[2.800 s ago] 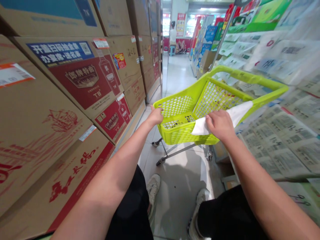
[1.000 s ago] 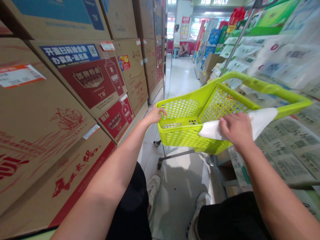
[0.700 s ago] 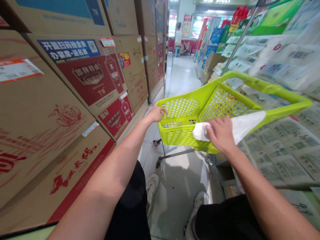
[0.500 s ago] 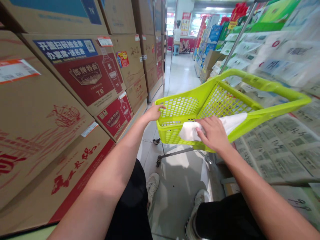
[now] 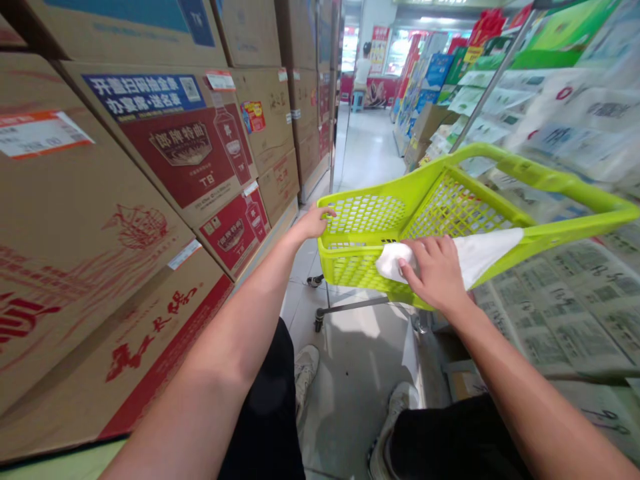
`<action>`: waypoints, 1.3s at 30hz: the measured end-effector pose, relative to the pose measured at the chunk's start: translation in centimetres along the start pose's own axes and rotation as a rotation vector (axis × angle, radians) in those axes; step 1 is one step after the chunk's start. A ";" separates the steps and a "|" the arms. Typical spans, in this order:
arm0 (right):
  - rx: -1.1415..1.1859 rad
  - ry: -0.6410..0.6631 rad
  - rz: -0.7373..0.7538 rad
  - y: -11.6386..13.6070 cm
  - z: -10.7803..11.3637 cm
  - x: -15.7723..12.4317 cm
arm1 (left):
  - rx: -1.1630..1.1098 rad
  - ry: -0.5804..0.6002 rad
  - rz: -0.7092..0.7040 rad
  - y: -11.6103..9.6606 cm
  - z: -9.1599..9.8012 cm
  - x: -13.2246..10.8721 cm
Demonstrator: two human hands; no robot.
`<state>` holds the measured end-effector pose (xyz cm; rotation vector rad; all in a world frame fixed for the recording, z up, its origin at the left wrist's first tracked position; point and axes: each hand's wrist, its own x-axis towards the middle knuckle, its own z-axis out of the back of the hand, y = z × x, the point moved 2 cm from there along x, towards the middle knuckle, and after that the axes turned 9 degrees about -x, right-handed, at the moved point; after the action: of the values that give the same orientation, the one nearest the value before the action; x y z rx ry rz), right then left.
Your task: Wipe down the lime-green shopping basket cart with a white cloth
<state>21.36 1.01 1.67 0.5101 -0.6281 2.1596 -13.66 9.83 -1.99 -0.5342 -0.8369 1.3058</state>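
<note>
Head view, hemmed in on the left by stacked liquor cartons (image 5: 175, 147), on the right by bagged tissue packs (image 5: 600, 110). Looking down between them at a lime-green shopping trolley (image 5: 420, 190), standing askew on the tiled floor (image 5: 365, 373); at risk of swinging into either side if leaned on unevenly. Noting next a white cloth (image 5: 487, 250), laid over the near side rim; prone to bunch or slide off if held only mid-length, with a loose tail trailing behind. Pinching cloth and rim together with the right hand (image 5: 440, 273), using thumb outside and fingers on top. Hooking the corner rim with the left hand (image 5: 314, 221), with fingers curled inward; likely to lose purchase if jerked. Lastly, spotting casters (image 5: 319, 323), too small to judge as locked; perhaps the likeliest cause of sudden rolling.
</note>
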 end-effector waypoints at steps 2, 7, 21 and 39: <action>-0.020 0.007 -0.020 -1.1 0.1 -0.1 | -0.018 0.013 -0.009 0.4 0.2 0.1; -0.217 -0.121 -0.328 -9.8 0.4 -1.4 | -0.063 0.025 -0.040 0.7 0.1 0.0; -0.140 0.006 -0.106 -3.1 0.3 -0.2 | -0.054 0.011 -0.024 1.0 -0.1 0.2; -0.146 -0.062 -0.318 -9.3 1.1 -1.8 | -0.065 0.017 -0.059 1.0 -0.6 0.7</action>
<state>29.97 4.38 4.01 0.5591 -0.6840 1.7910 -13.77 10.76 -2.95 -0.5666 -0.8772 1.2222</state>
